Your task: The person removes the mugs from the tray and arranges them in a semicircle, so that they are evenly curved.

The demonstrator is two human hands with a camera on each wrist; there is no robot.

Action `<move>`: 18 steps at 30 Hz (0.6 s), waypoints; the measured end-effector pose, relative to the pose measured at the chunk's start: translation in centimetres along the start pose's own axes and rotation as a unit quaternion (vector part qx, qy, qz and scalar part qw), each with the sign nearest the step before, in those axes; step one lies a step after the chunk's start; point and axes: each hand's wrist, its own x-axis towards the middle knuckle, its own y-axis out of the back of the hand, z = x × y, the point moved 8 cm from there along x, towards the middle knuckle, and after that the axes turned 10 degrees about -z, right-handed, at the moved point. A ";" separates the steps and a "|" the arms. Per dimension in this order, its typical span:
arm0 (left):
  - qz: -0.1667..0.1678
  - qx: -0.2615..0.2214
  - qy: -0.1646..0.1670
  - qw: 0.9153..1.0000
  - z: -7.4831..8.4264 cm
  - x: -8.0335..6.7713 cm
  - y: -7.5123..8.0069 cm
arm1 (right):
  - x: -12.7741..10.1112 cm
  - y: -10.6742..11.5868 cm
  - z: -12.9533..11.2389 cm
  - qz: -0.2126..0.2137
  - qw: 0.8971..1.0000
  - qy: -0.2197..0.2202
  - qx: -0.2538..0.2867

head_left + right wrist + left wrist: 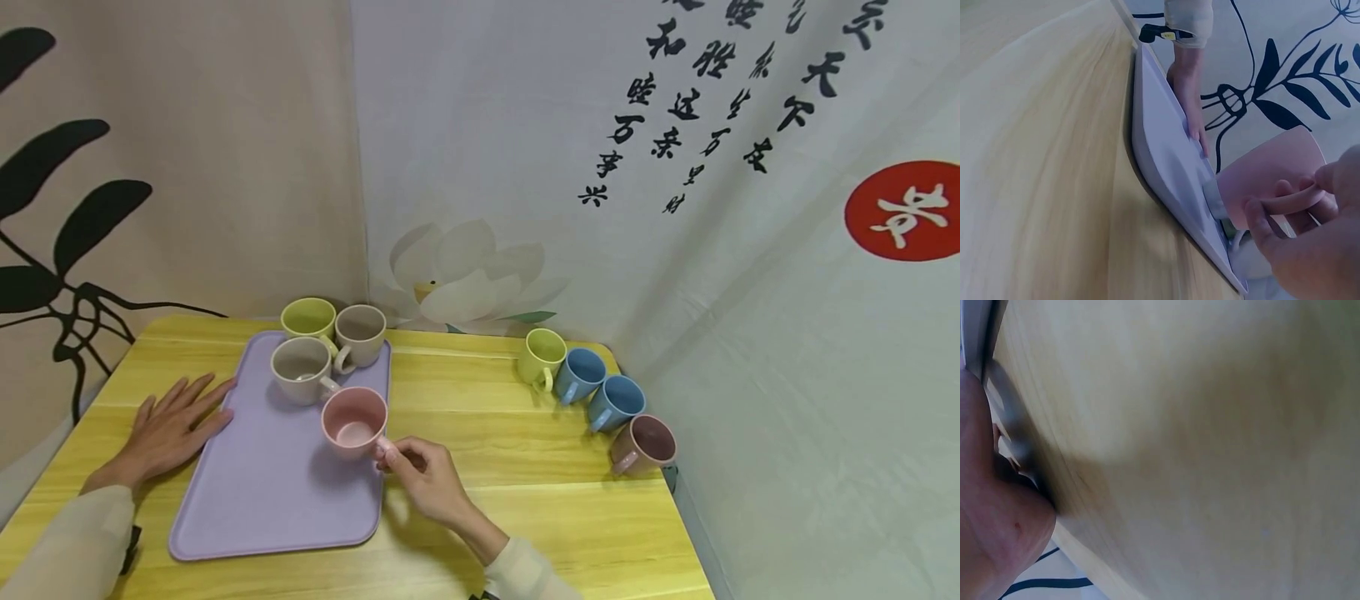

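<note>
A pink cup [354,423] is held by its handle in my right hand [429,479], over the right part of a lilac tray [277,492]. In the right wrist view the fingers curl round the handle of the pink cup [1272,175], whose base is close over the tray. Flat on the table, my left hand [168,425] spreads its fingers, with the fingertips right at the tray's left edge. Two grey cups [302,371] [361,335] and a yellow-green cup [307,319] stand together at the tray's far end.
Along the table's right edge stand another yellow-green cup [542,357], two blue cups [580,375] [617,403] and a darker pink cup [643,446]. The wooden table [465,408] meets a printed cloth backdrop [480,150] at the back.
</note>
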 end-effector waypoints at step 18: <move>0.011 -0.007 -0.011 1.000 -0.3 0.1 -0.2 | -2.0 6.0 -0.2 0.061 0.998 0.028 -0.013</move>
